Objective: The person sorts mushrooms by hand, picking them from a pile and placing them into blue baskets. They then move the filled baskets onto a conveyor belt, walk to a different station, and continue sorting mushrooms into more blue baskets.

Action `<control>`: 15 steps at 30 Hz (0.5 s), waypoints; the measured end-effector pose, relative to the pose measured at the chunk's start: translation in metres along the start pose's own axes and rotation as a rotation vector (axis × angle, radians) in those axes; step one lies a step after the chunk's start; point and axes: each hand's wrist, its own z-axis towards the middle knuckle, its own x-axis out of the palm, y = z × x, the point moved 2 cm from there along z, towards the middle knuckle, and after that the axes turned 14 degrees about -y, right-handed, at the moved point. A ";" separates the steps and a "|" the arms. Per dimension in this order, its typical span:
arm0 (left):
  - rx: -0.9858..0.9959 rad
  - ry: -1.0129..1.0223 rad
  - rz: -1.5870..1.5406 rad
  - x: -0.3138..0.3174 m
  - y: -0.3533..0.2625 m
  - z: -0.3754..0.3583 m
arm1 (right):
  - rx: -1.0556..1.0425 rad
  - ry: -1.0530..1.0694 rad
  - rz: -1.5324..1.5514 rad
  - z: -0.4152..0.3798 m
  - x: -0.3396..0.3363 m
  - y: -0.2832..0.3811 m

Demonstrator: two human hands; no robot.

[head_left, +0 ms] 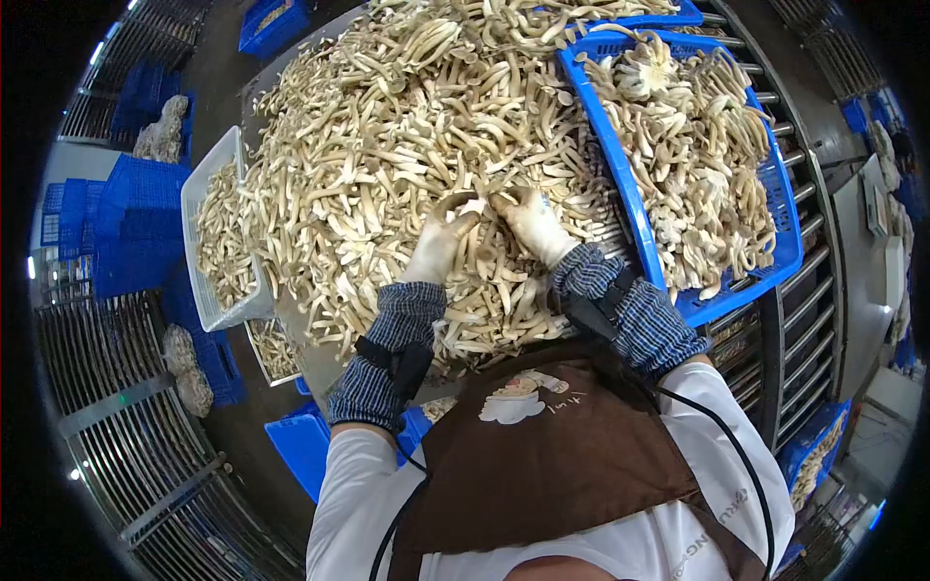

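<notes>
A large heap of pale, long-stemmed mushrooms (339, 155) covers the metal table. Over the middle of the heap, my left hand (446, 232) wears a white glove with stained fingertips; its fingers curl around something pale, probably a mushroom piece. Close beside it on the right, my right hand (530, 223), gloved the same way, has bent fingers at the mushrooms; what they hold is too small to make out. The fingertips of both hands nearly meet. Knitted blue-grey sleeves with black straps cover both wrists.
A blue basket (627, 184) of mushroom clusters stands on the roller conveyor (809, 281) at the right. At the left edge of the table is a white basket (199, 261) of smaller mushrooms. Blue crates (140, 218) and metal racks stand farther left.
</notes>
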 end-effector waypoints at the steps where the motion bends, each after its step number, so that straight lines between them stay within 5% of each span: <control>1: 0.091 0.004 0.063 -0.003 -0.004 -0.001 | 0.002 -0.004 0.004 0.000 -0.001 -0.005; 5: 0.067 -0.148 0.135 -0.006 0.001 0.004 | 0.009 0.131 0.205 0.001 0.016 -0.020; 7: 0.122 -0.089 0.125 -0.010 0.016 0.020 | -0.158 -0.003 0.021 -0.004 0.014 -0.018; 11: 0.135 -0.090 0.098 -0.009 0.012 0.028 | -0.108 -0.054 0.037 -0.002 0.009 -0.012; 13: 0.262 0.135 0.427 -0.008 0.000 0.030 | -0.030 0.092 0.116 -0.001 0.005 -0.007; 15: 0.123 0.047 0.363 0.006 -0.022 0.009 | -0.150 0.113 -0.007 0.012 0.021 -0.032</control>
